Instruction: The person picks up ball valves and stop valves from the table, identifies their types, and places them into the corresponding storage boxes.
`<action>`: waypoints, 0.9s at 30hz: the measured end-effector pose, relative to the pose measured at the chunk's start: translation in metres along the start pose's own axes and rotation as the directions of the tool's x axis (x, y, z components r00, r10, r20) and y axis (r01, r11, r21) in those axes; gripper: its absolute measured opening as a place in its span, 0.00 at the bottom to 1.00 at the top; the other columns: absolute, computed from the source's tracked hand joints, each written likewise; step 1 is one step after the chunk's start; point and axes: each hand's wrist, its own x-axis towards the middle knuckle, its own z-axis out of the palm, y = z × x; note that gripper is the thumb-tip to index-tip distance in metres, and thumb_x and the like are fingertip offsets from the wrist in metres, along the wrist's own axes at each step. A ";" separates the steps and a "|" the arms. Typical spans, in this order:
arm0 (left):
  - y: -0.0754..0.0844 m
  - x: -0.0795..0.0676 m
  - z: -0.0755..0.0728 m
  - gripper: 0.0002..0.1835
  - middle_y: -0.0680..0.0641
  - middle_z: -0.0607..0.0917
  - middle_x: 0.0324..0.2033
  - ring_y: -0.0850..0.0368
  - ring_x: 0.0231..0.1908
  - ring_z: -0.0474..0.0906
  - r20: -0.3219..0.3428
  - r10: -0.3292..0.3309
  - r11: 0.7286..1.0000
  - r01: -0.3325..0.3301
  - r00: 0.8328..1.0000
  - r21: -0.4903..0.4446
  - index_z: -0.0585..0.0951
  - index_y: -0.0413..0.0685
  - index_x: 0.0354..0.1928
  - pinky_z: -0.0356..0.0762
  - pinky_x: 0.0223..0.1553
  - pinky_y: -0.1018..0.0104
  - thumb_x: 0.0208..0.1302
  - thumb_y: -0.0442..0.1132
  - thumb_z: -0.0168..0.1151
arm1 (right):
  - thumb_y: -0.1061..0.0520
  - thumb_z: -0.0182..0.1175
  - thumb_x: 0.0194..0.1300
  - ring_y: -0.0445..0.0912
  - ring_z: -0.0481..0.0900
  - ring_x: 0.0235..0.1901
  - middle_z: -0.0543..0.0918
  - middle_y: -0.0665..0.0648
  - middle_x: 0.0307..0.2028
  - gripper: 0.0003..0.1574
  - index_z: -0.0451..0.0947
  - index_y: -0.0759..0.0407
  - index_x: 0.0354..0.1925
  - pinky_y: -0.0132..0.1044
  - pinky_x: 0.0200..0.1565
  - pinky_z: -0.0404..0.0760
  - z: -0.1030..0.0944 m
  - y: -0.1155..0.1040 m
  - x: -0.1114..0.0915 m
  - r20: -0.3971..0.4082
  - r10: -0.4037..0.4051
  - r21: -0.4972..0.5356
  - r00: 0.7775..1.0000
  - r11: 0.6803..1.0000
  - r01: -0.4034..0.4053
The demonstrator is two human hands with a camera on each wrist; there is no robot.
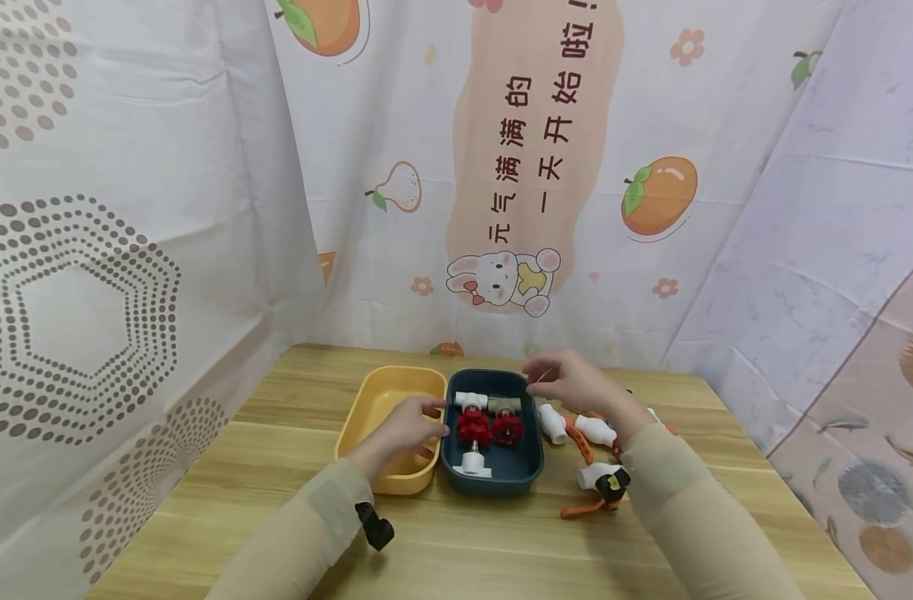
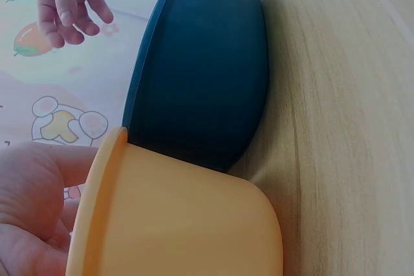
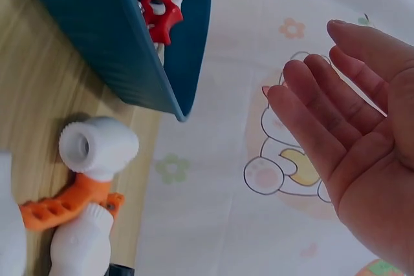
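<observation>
Several white valves with red wheel handles (image 1: 474,427) lie together inside a dark blue bin (image 1: 494,485), in the middle of the table before you. Your hands are apart and neither holds anything. Your right hand (image 1: 574,383) hangs above the bin's far right corner, fingers loosely bent and spread, palm bare. Your left hand (image 1: 407,427) reaches over the yellow bin (image 1: 403,485), its fingers relaxed near the rim next to the blue one; whether they touch that rim, you cannot tell. The two bins stand side by side, yellow on your left. Just right of the blue bin lie more white fittings (image 1: 552,423) with orange handles (image 1: 579,442), partly hidden by your right forearm. A black strap (image 1: 373,527) crosses your left sleeve (image 1: 298,533). All of it rests on a wood-grain table (image 1: 441,550); behind hangs a pale cloth (image 1: 396,292) printed with oranges, flowers, Chinese characters and a rabbit.
</observation>
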 end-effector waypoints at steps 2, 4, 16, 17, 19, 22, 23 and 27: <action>0.001 0.000 0.000 0.30 0.34 0.78 0.56 0.45 0.42 0.82 -0.001 -0.002 1.000 0.002 1.000 -0.003 0.75 0.37 0.68 0.87 0.28 0.52 0.63 0.29 0.69 | 0.59 0.68 0.67 0.49 0.84 0.42 0.86 0.54 0.43 0.18 0.83 0.59 0.55 0.44 0.44 0.85 -0.004 0.001 -0.001 -0.018 -0.022 -0.012 1.000 1.000 0.022; 0.001 0.000 0.000 0.30 0.34 0.78 0.56 0.45 0.43 0.82 -0.001 -0.003 1.000 0.003 1.000 -0.004 0.75 0.38 0.68 0.87 0.28 0.52 0.63 0.30 0.69 | 0.59 0.68 0.67 0.48 0.85 0.42 0.86 0.54 0.42 0.17 0.83 0.59 0.54 0.43 0.44 0.85 -0.008 0.003 -0.002 -0.033 -0.030 -0.021 0.999 0.999 0.029; 0.001 0.001 0.000 0.31 0.35 0.78 0.56 0.45 0.43 0.82 -0.002 -0.011 1.000 0.011 1.000 -0.002 0.76 0.38 0.67 0.87 0.28 0.53 0.61 0.30 0.70 | 0.55 0.68 0.68 0.51 0.84 0.47 0.86 0.58 0.48 0.21 0.81 0.60 0.56 0.49 0.50 0.84 -0.031 0.010 -0.017 -0.083 -0.005 -0.033 0.997 0.999 0.002; 0.000 0.001 0.000 0.31 0.35 0.78 0.56 0.45 0.43 0.82 -0.003 -0.011 1.000 0.011 1.000 -0.002 0.76 0.38 0.67 0.87 0.28 0.52 0.61 0.30 0.70 | 0.55 0.68 0.68 0.51 0.84 0.47 0.86 0.58 0.48 0.21 0.81 0.61 0.56 0.49 0.50 0.84 -0.033 0.011 -0.019 -0.091 -0.004 -0.038 0.996 0.999 0.001; 0.001 0.000 0.001 0.31 0.35 0.78 0.56 0.45 0.44 0.82 -0.003 -0.008 1.000 0.008 1.000 -0.002 0.76 0.38 0.67 0.87 0.28 0.52 0.61 0.30 0.70 | 0.55 0.68 0.68 0.53 0.84 0.48 0.86 0.59 0.49 0.21 0.81 0.62 0.56 0.50 0.50 0.84 -0.037 0.013 -0.021 -0.104 -0.009 -0.045 0.995 0.999 0.005; 0.000 0.000 0.001 0.31 0.34 0.78 0.56 0.45 0.44 0.82 -0.002 -0.009 1.000 0.009 1.000 -0.004 0.76 0.38 0.67 0.87 0.28 0.52 0.61 0.30 0.70 | 0.57 0.67 0.68 0.54 0.84 0.49 0.85 0.61 0.50 0.20 0.81 0.64 0.56 0.52 0.50 0.84 -0.042 0.017 -0.023 -0.134 -0.018 -0.067 0.991 0.998 0.009; 0.000 0.001 0.001 0.31 0.34 0.78 0.56 0.45 0.44 0.82 -0.001 -0.009 1.000 0.009 1.000 -0.006 0.75 0.38 0.67 0.87 0.28 0.52 0.61 0.29 0.70 | 0.57 0.67 0.68 0.55 0.84 0.49 0.85 0.61 0.50 0.20 0.81 0.64 0.56 0.53 0.50 0.84 -0.043 0.019 -0.024 -0.144 -0.018 -0.072 0.989 0.997 0.008; 0.000 0.001 0.000 0.31 0.34 0.78 0.56 0.45 0.44 0.82 0.000 -0.008 1.000 0.008 1.000 -0.006 0.75 0.37 0.67 0.87 0.28 0.52 0.61 0.29 0.70 | 0.57 0.67 0.69 0.58 0.83 0.51 0.85 0.63 0.51 0.20 0.81 0.65 0.56 0.57 0.52 0.82 -0.050 0.027 -0.027 -0.179 -0.011 -0.088 0.984 0.996 -0.005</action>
